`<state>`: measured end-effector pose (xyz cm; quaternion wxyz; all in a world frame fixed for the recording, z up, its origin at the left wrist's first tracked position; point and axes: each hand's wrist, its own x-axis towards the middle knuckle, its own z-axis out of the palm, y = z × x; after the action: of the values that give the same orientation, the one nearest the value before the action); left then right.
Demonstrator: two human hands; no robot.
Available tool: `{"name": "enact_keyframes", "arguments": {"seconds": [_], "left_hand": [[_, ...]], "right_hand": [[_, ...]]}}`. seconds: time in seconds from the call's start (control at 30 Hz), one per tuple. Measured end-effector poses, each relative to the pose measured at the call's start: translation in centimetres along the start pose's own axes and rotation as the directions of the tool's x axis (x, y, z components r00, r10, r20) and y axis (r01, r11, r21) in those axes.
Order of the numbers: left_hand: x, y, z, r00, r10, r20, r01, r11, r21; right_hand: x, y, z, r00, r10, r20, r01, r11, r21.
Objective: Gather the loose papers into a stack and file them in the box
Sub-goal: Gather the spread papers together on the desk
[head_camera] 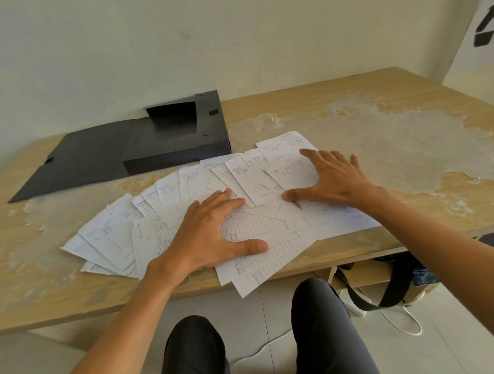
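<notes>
The papers (pixel 167 219), pressed flat under the left hand (pixel 211 231) and right hand (pixel 331 179), both spread open and gripping nothing, could have been pushed off the table (pixel 74 290) edge.

"NOTA NO" printed on papers (pixel 245 268); handwriting likely illegible.

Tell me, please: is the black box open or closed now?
Open. The black box has its lid flap folded out flat on the table, and its inside shows no papers.
</notes>
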<state>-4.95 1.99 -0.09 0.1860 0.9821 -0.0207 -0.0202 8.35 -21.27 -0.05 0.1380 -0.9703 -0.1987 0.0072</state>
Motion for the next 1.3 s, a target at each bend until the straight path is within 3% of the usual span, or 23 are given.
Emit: {"name": "enact_keyframes", "arguments": {"seconds": [0.13,0.33,0.5,0.63,0.8,1.17,1.3], "left_hand": [[-0.1,0.2,-0.1,1.0,-0.004,-0.003,0.004,1.0,-0.014],[-0.8,0.0,-0.2,0.998,0.036,-0.049,-0.037,0.999,-0.021],[-1.6,-0.7,-0.4,0.996,0.078,0.046,-0.08,0.996,0.037],[-1.9,-0.4,-0.3,0.996,0.086,0.03,-0.086,0.996,0.004],[-3.3,0.3,0.0,0.988,0.114,0.099,-0.119,0.992,0.042],[-2.9,-1.4,-2.0,0.996,0.0,0.088,0.013,0.989,-0.145],[-3.3,-1.1,-2.1,0.996,0.043,0.078,-0.03,0.986,-0.162]], "right_hand": [[-0.5,-0.6,0.2,0.995,-0.074,-0.062,0.074,0.997,-0.002],[-2.4,0.3,-0.2,0.999,-0.031,0.043,0.029,0.998,0.05],[-3.9,1.3,-0.1,0.993,-0.094,0.064,0.098,0.994,-0.052],[-2.8,0.4,0.4,0.997,-0.074,-0.012,0.073,0.996,-0.051],[-2.1,-0.1,0.7,0.997,-0.079,-0.007,0.079,0.996,-0.032],[-1.6,-0.7,1.0,0.996,-0.083,-0.015,0.082,0.995,-0.064],[-1.5,-0.4,1.2,0.996,-0.09,-0.024,0.089,0.996,-0.026]]}}
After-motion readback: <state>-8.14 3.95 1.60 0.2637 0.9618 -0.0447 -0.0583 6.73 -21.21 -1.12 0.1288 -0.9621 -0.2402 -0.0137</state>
